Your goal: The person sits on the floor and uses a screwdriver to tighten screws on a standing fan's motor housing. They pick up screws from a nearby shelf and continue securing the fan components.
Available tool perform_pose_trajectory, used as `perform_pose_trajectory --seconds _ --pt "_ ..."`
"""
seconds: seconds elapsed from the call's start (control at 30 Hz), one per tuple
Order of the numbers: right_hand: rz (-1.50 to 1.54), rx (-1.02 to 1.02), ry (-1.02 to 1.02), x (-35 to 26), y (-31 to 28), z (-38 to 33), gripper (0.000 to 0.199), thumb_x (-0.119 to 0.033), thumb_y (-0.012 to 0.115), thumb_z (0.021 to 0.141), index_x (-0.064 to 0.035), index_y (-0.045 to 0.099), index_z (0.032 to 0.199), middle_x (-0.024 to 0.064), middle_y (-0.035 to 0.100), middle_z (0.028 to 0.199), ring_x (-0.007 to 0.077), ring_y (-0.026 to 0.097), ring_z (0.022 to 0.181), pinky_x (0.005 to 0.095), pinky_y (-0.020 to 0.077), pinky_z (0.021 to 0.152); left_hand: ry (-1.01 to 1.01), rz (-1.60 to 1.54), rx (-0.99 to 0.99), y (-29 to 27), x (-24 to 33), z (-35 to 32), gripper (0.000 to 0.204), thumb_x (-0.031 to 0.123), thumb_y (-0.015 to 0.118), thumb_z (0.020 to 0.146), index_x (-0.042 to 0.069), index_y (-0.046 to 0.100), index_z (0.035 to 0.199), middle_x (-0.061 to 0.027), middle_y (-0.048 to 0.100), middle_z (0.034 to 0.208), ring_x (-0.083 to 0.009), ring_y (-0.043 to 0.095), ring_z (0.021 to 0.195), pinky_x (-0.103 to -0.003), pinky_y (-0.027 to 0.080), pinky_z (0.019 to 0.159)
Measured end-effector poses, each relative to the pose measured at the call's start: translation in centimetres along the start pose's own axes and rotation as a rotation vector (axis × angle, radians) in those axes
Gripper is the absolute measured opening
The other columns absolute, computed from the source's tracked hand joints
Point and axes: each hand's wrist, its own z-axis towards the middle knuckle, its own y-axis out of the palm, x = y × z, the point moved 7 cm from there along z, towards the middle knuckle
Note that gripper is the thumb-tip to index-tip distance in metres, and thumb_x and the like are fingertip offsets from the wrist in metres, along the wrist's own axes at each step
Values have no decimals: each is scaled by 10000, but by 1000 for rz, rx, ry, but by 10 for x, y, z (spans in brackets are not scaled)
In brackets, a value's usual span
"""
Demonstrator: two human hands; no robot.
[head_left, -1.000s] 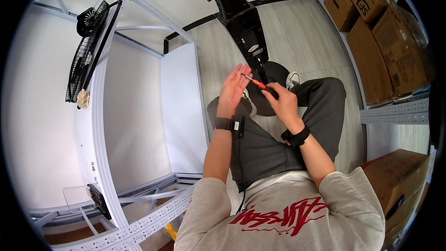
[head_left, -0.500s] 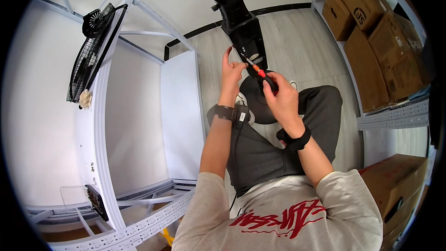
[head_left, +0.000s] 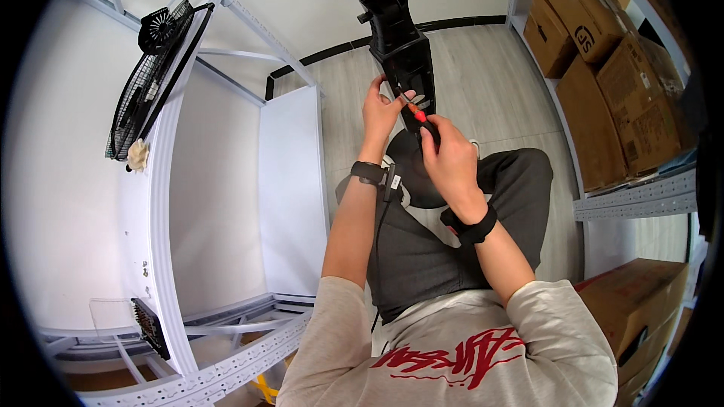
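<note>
The right hand (head_left: 451,160) has its fingers clamped round a screwdriver with a red and black handle (head_left: 419,116), whose tip points up-left from the fingertips into the tall black plastic column (head_left: 406,68). The left hand (head_left: 381,111) pinches thumb and forefinger together at the column's face, just beside that tip; whether they hold anything is too small to tell
</note>
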Motion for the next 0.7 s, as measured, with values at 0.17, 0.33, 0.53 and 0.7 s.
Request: perform_pose_trajectory --seconds 0.17,0.33,0.53,0.7 --pt "-35 33 -69 -12 8 6 200 -132 611 893 -33 600 1066 186 669 858 377 659 731 437 533 618 61 -33 104 -5 -14 5 664 230 871 676 47 577 1243 56 428 568 -61 412 524 -243 350 512" --pt "-150 -12 -37 -9 14 8 189 -182 577 926 -36 562 1045 160 661 783 350 662 645 436 534 555 40 -44 79 -2 -11 3 712 199 870 677 20 537 1281 56 442 571 -46 407 520 -244 335 502" --pt "-102 -99 79 1 21 6 214 -169 603 916 -19 570 1064 204 667 786 391 649 649 460 518 567 27 -74 63 -2 -10 3 748 186 860 699 -19 496 1320 55 450 566 -44 409 517 -226 331 499" --pt "-58 -105 55 4 20 4 248 -195 590 930 14 563 1062 247 653 925 404 652 741 471 523 610 20 -62 38 0 -7 1 747 167 849 706 -24 486 1330 48 466 570 -43 412 519 -224 337 502"
